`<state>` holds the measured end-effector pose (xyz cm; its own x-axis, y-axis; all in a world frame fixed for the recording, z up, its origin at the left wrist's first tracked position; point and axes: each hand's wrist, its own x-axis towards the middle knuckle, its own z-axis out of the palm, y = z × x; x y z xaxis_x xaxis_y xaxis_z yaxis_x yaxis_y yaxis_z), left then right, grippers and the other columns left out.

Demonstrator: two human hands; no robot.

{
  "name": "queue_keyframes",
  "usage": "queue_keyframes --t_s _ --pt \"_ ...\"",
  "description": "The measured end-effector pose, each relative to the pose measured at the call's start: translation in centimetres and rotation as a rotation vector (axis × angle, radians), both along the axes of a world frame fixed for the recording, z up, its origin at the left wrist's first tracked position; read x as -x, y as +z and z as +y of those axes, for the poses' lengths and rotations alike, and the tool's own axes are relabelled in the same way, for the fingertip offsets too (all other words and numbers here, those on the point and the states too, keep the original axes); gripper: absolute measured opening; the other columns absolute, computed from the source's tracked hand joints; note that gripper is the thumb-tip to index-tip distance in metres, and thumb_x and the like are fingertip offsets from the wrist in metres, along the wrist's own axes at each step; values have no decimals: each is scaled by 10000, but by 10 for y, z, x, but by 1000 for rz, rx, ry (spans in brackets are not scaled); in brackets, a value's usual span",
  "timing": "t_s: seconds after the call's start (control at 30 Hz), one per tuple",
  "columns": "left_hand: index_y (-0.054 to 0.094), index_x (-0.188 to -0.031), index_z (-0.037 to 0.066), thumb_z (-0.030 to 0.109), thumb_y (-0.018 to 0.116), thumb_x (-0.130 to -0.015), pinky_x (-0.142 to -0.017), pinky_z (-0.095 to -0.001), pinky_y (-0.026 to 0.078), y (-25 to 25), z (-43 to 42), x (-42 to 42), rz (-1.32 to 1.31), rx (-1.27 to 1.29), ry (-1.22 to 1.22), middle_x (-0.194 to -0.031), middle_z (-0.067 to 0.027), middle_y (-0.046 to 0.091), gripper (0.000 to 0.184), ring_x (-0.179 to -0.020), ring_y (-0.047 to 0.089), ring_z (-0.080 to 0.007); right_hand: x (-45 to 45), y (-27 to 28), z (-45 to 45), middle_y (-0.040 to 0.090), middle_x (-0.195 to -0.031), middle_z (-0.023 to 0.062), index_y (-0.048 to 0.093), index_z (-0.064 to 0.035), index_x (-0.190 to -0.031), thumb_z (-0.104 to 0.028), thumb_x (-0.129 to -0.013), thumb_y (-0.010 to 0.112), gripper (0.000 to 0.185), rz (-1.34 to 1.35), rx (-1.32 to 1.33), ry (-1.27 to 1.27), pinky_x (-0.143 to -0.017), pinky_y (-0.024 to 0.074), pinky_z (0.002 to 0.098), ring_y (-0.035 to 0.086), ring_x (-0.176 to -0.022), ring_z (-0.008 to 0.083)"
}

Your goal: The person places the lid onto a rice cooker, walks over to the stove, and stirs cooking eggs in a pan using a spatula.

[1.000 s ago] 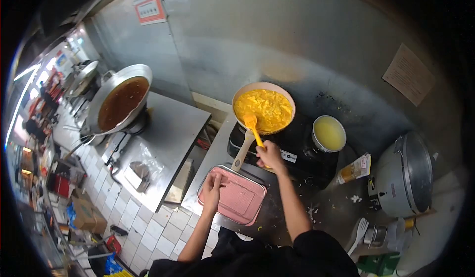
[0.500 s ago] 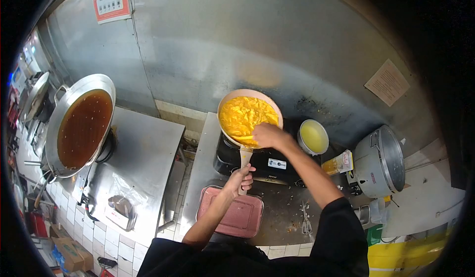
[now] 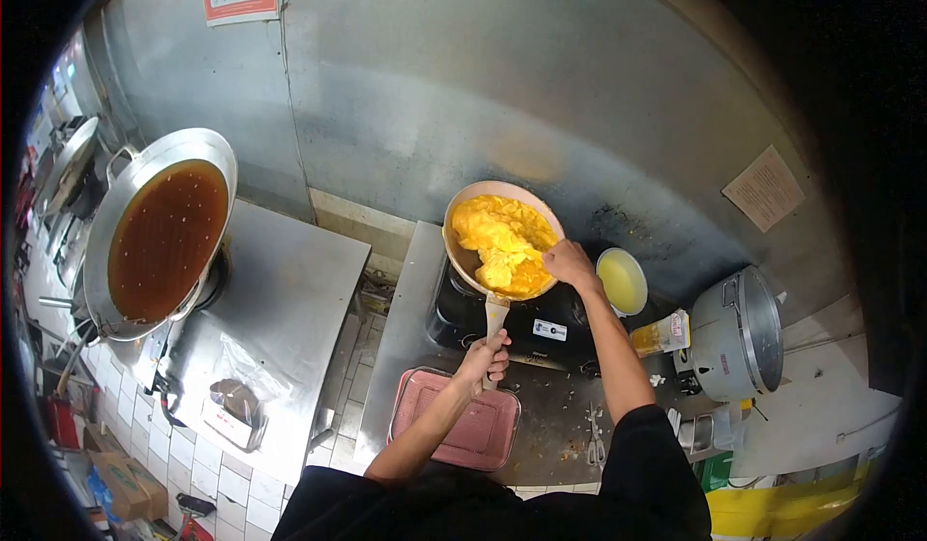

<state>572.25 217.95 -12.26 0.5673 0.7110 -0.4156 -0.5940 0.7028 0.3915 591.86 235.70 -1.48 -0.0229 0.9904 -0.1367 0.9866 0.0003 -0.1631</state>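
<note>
My left hand (image 3: 485, 359) is closed around the pale handle of a frying pan (image 3: 457, 243) on a black portable gas stove (image 3: 460, 311). Soft yellow scrambled egg (image 3: 502, 237) fills much of the pan, heaped into folds, with bare pan showing at the lower left. At the pan's right rim my right hand (image 3: 571, 263) is closed on what looks like a spatula, coated in egg and mostly hidden by the hand and the egg. Just right of that hand stands a white bowl of yellow liquid (image 3: 621, 281).
A pink tray (image 3: 454, 420) lies below the pan handle, with scissors (image 3: 596, 440) to its right. A carton (image 3: 661, 333) and a large metal pot (image 3: 739, 336) stand at right. On the left is a wide wok of brown liquid (image 3: 169, 242). A metal wall (image 3: 406, 87) rises behind.
The egg, spread across the pan before, is now pushed into folds, baring the pan's lower left. My right hand has moved from over the pan to its right rim. The view has shifted slightly.
</note>
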Motion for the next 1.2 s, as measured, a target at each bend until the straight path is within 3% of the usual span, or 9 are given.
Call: queue_keyframes --t_s 0.1,0.13,0.4,0.57,0.63,0.73,0.83,1.03,1.2 --pt "503 -1006 112 398 580 -1009 -397 -212 226 1 0 1 -10 -17 1 -632 73 351 296 -467 286 -26 6 5 -14 719 -817 225 699 62 -961 -253 -891 590 341 187 255 -284 -706 559 419 726 -743 316" --pt "502 -1008 111 397 577 -1011 -399 -212 226 1 -1 1 -14 -21 -1 -634 73 350 296 -468 285 -26 4 -13 -10 632 -614 106 700 -10 -826 -252 -872 622 258 194 228 -264 -475 477 366 605 -492 192" --pt "501 -1018 107 400 558 -1020 -408 -209 217 0 0 2 -12 -39 -19 -646 73 341 298 -474 274 -23 14 128 4 667 -621 105 723 -39 -764 -245 -804 642 225 -244 258 252 -626 519 363 653 -576 216" --pt "496 -1015 110 397 556 -1022 -404 -210 210 4 0 2 5 -36 -20 -644 72 326 294 -472 271 -27 45 125 2 706 -724 150 761 -86 -861 -275 -791 661 224 -316 379 513 -693 543 401 707 -693 256" --pt "496 -1011 112 396 554 -1023 -403 -210 208 6 -1 3 10 -20 -20 -641 72 325 290 -471 270 -27 68 96 -11 726 -957 195 758 -68 -927 -240 -796 652 241 -459 291 411 -783 551 457 711 -920 318" --pt "497 -1006 115 394 559 -1021 -402 -210 205 4 -1 2 12 -14 -19 -634 74 321 286 -470 271 -28 54 16 3 715 -974 227 754 -20 -902 -196 -818 642 225 -421 26 430 -791 551 466 706 -941 346" --pt "495 -1003 111 388 562 -1020 -401 -211 207 4 -1 2 5 -21 -15 -628 75 322 286 -467 272 -29 49 -3 20 711 -944 239 751 -1 -882 -189 -839 649 219 -389 -172 356 -798 548 459 706 -937 352" --pt "511 -986 104 389 560 -1021 -407 -214 241 2 -1 3 29 -2 -24 -636 70 334 290 -476 288 -32 47 94 20 717 -878 214 770 -74 -900 -225 -821 691 188 -417 -142 385 -800 540 484 702 -880 374" --pt "512 -977 107 392 574 -1013 -408 -216 246 8 -1 7 39 4 -48 -640 69 338 294 -478 287 -34 52 145 5 718 -931 217 765 -72 -906 -196 -798 673 189 -573 201 400 -836 540 473 696 -915 389"
